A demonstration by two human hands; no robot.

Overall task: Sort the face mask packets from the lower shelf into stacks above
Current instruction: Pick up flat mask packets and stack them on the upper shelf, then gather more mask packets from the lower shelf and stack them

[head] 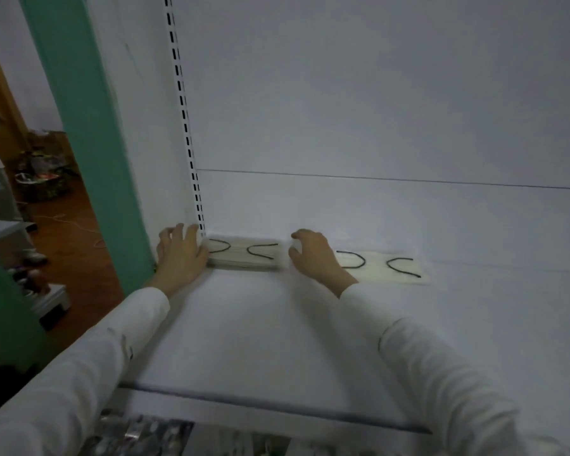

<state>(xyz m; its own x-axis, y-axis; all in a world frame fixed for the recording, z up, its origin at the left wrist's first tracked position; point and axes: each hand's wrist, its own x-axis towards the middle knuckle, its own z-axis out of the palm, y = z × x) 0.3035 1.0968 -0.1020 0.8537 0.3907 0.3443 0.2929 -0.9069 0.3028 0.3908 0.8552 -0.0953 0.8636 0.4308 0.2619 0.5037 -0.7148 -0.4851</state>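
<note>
Two piles of face mask packets already lie on the upper shelf (277,324), so the sorting looks partly done, though how many packets remain below is hard to judge. The thicker stack (244,256) sits tight in the back left corner, several packets deep, with dark ear loops showing through the top wrapper. A second pile (382,268), much flatter, lies just beside it to the right along the back panel (375,93). The left hand (181,255) rests flat against the left end of the stack with fingers spread and mostly straight; its grip closes on nothing and it seems only to push the packets square. The right hand (313,255) is cupped at the stack's right end, covering the near end of the second pile. Its fingers are bent, but blur hides whether its grip pinches the stack's edge or merely presses it. The step in hand is probably tidying this stack before fetching more. The lower shelf (145,436) shows at the bottom edge as a blurred jumble of shiny wrappers, which suggests there are more packets to bring up. The shelving is plain white metal with a slotted rail (185,126) running up the corner. A green post (79,126) stands to the left, and beyond it a brown floor (73,218) holds baskets and clutter.
</note>
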